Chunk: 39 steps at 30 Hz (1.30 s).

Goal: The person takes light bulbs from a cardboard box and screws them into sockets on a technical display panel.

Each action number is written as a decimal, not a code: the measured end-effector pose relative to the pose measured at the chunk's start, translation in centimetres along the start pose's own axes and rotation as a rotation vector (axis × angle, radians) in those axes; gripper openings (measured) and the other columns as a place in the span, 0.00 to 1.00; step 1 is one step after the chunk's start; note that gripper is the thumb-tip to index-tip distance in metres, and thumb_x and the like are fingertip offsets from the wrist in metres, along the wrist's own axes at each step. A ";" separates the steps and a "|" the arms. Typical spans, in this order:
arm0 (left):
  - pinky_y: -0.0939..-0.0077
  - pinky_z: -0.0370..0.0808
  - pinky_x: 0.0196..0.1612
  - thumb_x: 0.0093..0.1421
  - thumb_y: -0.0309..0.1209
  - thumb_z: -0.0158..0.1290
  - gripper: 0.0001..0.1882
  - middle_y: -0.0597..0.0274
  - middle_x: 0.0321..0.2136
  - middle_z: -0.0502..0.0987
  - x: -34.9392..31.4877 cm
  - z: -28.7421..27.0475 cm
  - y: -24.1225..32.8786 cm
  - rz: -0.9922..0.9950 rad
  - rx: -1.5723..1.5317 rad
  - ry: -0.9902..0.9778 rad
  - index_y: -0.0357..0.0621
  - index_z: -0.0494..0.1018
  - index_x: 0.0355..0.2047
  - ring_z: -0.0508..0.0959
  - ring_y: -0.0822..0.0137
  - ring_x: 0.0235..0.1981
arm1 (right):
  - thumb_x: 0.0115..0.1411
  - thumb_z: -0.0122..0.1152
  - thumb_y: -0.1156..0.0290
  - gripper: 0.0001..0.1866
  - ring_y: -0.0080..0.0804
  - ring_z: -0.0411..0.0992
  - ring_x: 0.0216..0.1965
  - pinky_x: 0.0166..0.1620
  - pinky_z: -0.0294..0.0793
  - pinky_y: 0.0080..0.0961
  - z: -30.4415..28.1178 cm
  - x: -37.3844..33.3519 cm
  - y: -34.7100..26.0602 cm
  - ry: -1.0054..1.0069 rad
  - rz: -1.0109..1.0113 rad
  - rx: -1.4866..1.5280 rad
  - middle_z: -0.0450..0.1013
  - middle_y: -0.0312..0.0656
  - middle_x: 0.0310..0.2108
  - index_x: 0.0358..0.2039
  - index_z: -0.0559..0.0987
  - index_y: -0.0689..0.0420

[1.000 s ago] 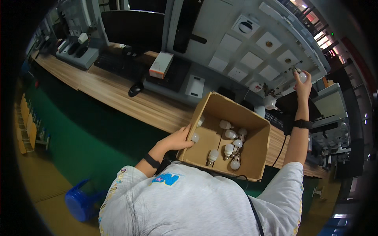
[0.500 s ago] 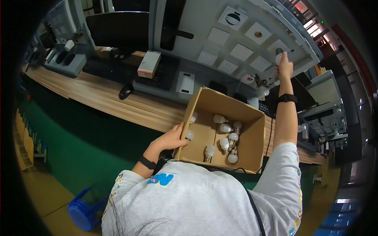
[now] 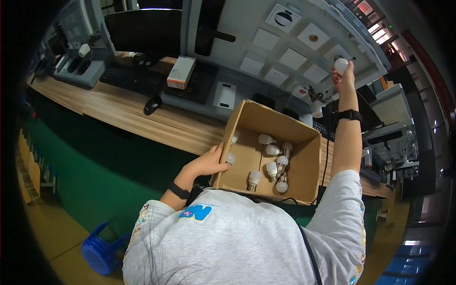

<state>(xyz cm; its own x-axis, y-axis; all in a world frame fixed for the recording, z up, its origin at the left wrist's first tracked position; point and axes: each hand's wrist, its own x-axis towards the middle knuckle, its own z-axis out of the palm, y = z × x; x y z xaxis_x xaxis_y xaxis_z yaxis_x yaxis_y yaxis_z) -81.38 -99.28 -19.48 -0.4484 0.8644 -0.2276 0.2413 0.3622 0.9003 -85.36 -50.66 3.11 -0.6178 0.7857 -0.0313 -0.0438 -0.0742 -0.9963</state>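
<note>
A light bulb (image 3: 341, 66) with a white globe is in my right hand (image 3: 346, 78), raised at the far right in front of the grey panel; the fingers close around it. My left hand (image 3: 209, 162) grips the left wall of an open cardboard box (image 3: 308, 135) held against my body, its fingertips over the rim. Inside the box lie several white bulbs, among them one bulb (image 3: 254, 179) near the front and another bulb (image 3: 272, 169) right of the middle. One more bulb (image 3: 230, 158) rests close by my left fingertips.
Switch plates and sockets cover the grey panel (image 3: 266, 39). On the wooden desk (image 3: 180, 129) are a black mouse (image 3: 152, 105), a keyboard (image 3: 128, 80), a white-and-orange carton (image 3: 181, 72) and a white device (image 3: 224, 94). A monitor (image 3: 142, 33) stands behind. A blue stool (image 3: 102, 251) is at lower left.
My right hand has turned with the bulb and drawn slightly away from the panel, so the white globe now shows. My left hand still holds the box, which has barely shifted.
</note>
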 end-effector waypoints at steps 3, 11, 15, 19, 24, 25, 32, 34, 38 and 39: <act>0.61 0.59 0.59 0.50 0.43 0.51 0.46 0.30 0.55 0.55 0.1 0.0 -0.1 0.020 -0.010 0.001 0.41 0.39 0.63 0.58 0.40 0.58 | 0.51 0.59 0.47 0.36 0.33 0.70 0.25 0.22 0.73 0.24 -2.6 1.1 -0.1 -0.298 0.171 0.341 0.70 0.55 0.34 0.50 0.60 0.61; 0.61 0.59 0.59 0.50 0.43 0.51 0.48 0.31 0.54 0.56 0.1 -0.2 0.7 0.010 0.015 -0.020 0.40 0.37 0.63 0.58 0.39 0.58 | 0.53 0.56 0.47 0.34 0.41 0.72 0.27 0.26 0.77 0.27 -0.1 0.3 0.7 0.204 -0.235 -0.226 0.65 0.53 0.41 0.47 0.63 0.64; 0.61 0.59 0.59 0.50 0.43 0.51 0.48 0.30 0.55 0.55 -0.3 -0.2 0.2 -0.004 0.002 -0.014 0.40 0.37 0.63 0.57 0.39 0.58 | 0.61 0.35 0.58 0.25 0.45 0.72 0.27 0.27 0.79 0.30 0.8 1.3 0.8 0.019 0.203 0.520 0.69 0.62 0.36 0.49 0.62 0.67; 0.61 0.58 0.59 0.50 0.44 0.51 0.49 0.29 0.55 0.55 0.7 -0.1 -0.3 0.030 0.006 -0.016 0.40 0.36 0.64 0.57 0.39 0.58 | 0.62 0.39 0.61 0.21 0.46 0.71 0.30 0.29 0.79 0.29 -1.3 2.5 0.8 0.064 0.184 0.606 0.67 0.57 0.40 0.47 0.64 0.65; 0.62 0.59 0.59 0.50 0.45 0.51 0.50 0.31 0.56 0.52 0.1 -0.2 -0.2 -0.024 -0.014 -0.033 0.41 0.35 0.64 0.57 0.39 0.58 | 0.55 0.59 0.56 0.24 0.42 0.70 0.32 0.31 0.80 0.34 0.2 0.4 0.5 0.048 -0.030 0.382 0.65 0.50 0.36 0.41 0.67 0.63; 0.62 0.59 0.59 0.50 0.45 0.51 0.50 0.31 0.56 0.52 0.2 -0.1 -0.1 -0.020 -0.015 -0.042 0.41 0.35 0.64 0.57 0.39 0.58 | 0.56 0.55 0.53 0.24 0.39 0.70 0.29 0.29 0.79 0.32 0.1 0.5 0.3 0.060 0.042 0.393 0.67 0.50 0.36 0.40 0.67 0.63; 0.62 0.59 0.59 0.50 0.45 0.51 0.49 0.31 0.55 0.53 0.1 -0.3 0.2 -0.012 0.008 -0.043 0.40 0.35 0.64 0.57 0.39 0.58 | 0.61 0.34 0.43 0.31 0.26 0.63 0.18 0.17 0.58 0.18 -1.3 -0.1 0.9 -0.105 0.420 0.431 0.72 0.48 0.30 0.44 0.67 0.60; 0.62 0.59 0.59 0.51 0.45 0.51 0.49 0.30 0.55 0.53 0.1 -0.4 0.2 -0.028 -0.004 -0.044 0.39 0.35 0.63 0.57 0.39 0.58 | 0.60 0.37 0.42 0.31 0.26 0.64 0.19 0.18 0.59 0.18 -0.6 -0.7 0.8 0.042 0.313 0.373 0.70 0.45 0.27 0.44 0.67 0.59; 0.62 0.58 0.60 0.50 0.45 0.51 0.49 0.30 0.55 0.53 0.0 -0.3 0.0 -0.021 0.003 -0.040 0.39 0.36 0.63 0.56 0.39 0.58 | 0.56 0.41 0.37 0.34 0.27 0.66 0.20 0.20 0.61 0.19 0.9 -1.9 0.3 0.081 0.037 -0.332 0.69 0.42 0.24 0.44 0.68 0.58; 0.62 0.58 0.60 0.50 0.45 0.52 0.49 0.30 0.55 0.53 0.0 -0.3 0.0 -0.026 0.011 -0.037 0.39 0.36 0.63 0.56 0.39 0.58 | 0.57 0.39 0.38 0.32 0.25 0.64 0.18 0.18 0.57 0.18 1.1 -2.2 0.2 0.046 0.019 -0.323 0.70 0.42 0.25 0.42 0.67 0.57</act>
<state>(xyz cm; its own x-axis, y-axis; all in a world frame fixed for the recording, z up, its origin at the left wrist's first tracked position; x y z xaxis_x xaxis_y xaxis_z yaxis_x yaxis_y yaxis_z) -81.62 -99.38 -19.32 -0.4224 0.8668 -0.2651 0.2392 0.3887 0.8897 -84.85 -53.04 3.05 -0.5794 0.8137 -0.0463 0.2236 0.1040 -0.9691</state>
